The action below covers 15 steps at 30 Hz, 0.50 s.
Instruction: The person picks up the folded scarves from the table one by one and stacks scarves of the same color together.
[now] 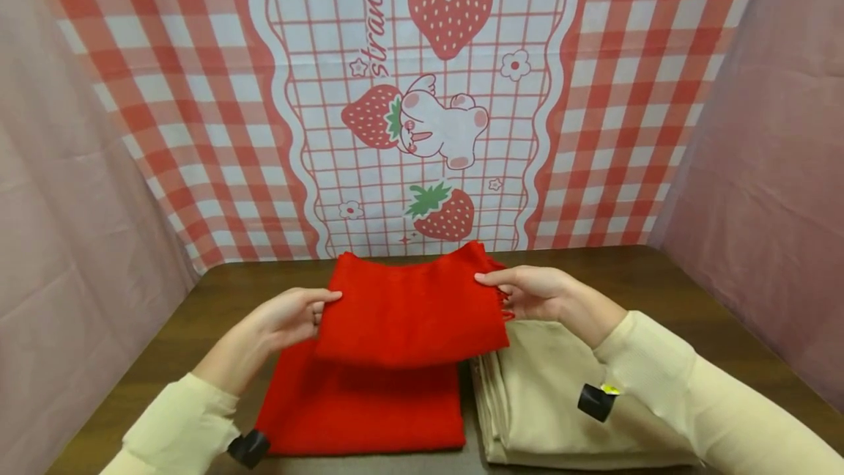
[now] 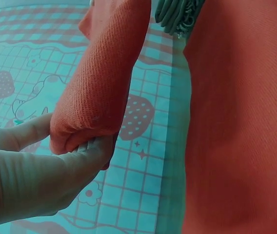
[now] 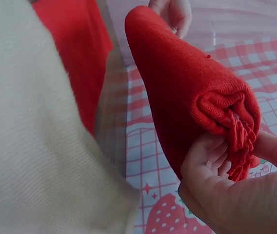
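A folded red scarf (image 1: 415, 314) with a fringed end is held up in the air between both hands. My left hand (image 1: 290, 317) grips its left edge, the thumb on the near face and the fingers behind. At the right edge, my right hand (image 1: 543, 295) pinches the scarf beside the fringe (image 3: 241, 146). In the right wrist view its layers look rolled or folded over at that end. Below it, a flat red cloth (image 1: 369, 416) lies on the table; whether it joins the held scarf I cannot tell.
A folded beige cloth (image 1: 554, 394) lies to the right of the red one, under my right forearm. The dark wooden table (image 1: 264, 277) meets a strawberry-print checked cloth (image 1: 316, 94) hung upright at the back. Pink drapes (image 1: 758, 167) hang at both sides.
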{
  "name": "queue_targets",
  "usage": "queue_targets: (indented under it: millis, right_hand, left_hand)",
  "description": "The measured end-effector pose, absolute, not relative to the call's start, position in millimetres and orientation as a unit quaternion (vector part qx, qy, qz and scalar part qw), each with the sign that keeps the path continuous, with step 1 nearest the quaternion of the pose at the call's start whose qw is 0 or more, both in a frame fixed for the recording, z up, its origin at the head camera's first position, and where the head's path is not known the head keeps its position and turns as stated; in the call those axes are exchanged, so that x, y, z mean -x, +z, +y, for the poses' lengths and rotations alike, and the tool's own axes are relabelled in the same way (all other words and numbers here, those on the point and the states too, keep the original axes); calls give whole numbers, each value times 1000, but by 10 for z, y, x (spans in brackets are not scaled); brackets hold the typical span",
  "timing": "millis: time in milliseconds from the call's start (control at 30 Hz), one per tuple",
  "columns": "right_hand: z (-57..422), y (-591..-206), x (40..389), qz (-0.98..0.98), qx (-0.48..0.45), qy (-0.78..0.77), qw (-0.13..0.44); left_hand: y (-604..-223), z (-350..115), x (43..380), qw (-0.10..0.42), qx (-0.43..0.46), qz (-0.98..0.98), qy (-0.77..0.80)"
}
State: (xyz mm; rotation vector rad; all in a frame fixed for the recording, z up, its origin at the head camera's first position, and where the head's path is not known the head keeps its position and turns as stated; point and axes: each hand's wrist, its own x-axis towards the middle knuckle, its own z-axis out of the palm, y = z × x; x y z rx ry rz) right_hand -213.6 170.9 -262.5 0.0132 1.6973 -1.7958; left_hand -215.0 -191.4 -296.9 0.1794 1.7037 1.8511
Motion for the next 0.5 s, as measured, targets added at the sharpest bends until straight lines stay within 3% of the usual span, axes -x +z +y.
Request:
queue_targets:
  millis: [500]
  right_hand:
    - [1574,-2601,2101,635,4,-692,344]
  left_hand:
    - [-2910,-2114,2074,307,-82,629,710]
